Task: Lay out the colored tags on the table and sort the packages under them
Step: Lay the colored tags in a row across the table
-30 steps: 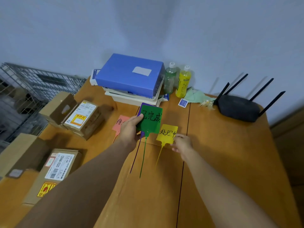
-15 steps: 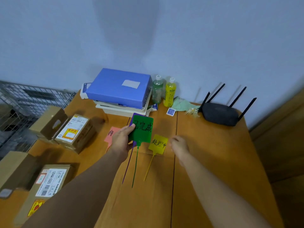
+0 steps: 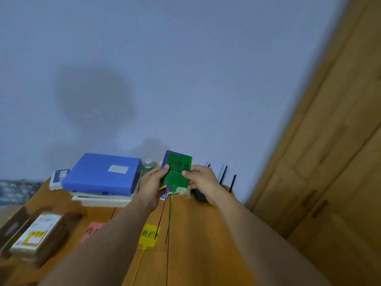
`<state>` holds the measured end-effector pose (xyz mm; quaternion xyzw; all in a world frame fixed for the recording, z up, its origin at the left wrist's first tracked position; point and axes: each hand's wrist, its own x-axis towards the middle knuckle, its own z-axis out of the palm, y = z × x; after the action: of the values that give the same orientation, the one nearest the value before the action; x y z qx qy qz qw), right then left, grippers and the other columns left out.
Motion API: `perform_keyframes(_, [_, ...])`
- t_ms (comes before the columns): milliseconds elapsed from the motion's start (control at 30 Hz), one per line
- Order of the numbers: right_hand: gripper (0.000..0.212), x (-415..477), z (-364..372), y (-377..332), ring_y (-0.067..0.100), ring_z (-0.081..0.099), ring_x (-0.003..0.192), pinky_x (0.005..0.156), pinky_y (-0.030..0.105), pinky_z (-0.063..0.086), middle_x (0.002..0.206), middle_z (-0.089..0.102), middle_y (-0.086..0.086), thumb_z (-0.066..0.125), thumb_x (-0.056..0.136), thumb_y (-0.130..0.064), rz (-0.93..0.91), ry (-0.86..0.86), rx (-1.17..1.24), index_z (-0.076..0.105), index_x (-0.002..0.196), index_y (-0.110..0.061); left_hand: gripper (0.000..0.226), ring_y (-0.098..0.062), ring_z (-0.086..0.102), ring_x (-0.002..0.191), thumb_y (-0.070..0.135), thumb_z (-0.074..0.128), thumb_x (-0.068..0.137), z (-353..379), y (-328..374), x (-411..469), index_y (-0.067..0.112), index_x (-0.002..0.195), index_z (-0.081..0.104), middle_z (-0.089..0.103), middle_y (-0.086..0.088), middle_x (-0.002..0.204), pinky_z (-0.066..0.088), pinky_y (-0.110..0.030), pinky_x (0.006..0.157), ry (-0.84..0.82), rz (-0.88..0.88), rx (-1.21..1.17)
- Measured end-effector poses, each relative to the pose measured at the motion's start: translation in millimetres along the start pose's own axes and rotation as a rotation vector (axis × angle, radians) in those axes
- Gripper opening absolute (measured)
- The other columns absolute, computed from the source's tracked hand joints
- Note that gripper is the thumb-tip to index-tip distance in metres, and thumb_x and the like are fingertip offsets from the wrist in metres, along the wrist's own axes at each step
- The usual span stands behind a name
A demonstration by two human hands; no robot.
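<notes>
Above a wooden table (image 3: 206, 234), a green tag (image 3: 177, 172) backed by a purple tag (image 3: 168, 154) is gripped by the left hand (image 3: 151, 186) and pinched by the right hand (image 3: 201, 181); from there, a yellow tag (image 3: 148, 234) at 6 o'clock and a pink tag (image 3: 91, 231) at 7 are already laid; packages (image 3: 39, 230) at 8 seemingly remain unsorted

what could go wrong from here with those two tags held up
1. The left hand and right hand pinch the green tag, stacked on the purple tag; separating them may drop one.
2. Their tails hang over the yellow tag on the table and might drag it askew when lowered.
</notes>
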<state>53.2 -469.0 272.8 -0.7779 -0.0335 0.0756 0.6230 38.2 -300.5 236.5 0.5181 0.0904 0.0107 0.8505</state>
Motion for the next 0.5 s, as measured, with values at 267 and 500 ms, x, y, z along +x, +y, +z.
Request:
perform_keyframes(267, [0.001,-19,-105,-19,0.022,0.071,0.084,0.061,0.028,0.052,0.102,0.076,0.014,0.067,0.094,-0.008,-0.077,0.177,0.101,0.067,0.094,-0.01,0.028,-0.021,0.073,0.071,0.023,0.069,0.094,90,5,-12,0.004,0.114,0.067,0.076,-0.012,0.093,0.062,-0.037,0.065,-0.082,-0.002,-0.014])
perform_keyframes(500, [0.017,-23,-209,1,0.025,0.07,0.09,0.059,0.027,0.053,0.108,0.075,0.016,0.07,0.092,-0.011,-0.073,0.211,0.219,0.07,0.108,-0.006,0.014,-0.026,0.073,0.079,0.022,0.068,0.095,154,-30,-15,0.01,0.102,0.068,0.077,-0.014,0.094,0.059,-0.041,0.073,0.008,0.046,-0.03])
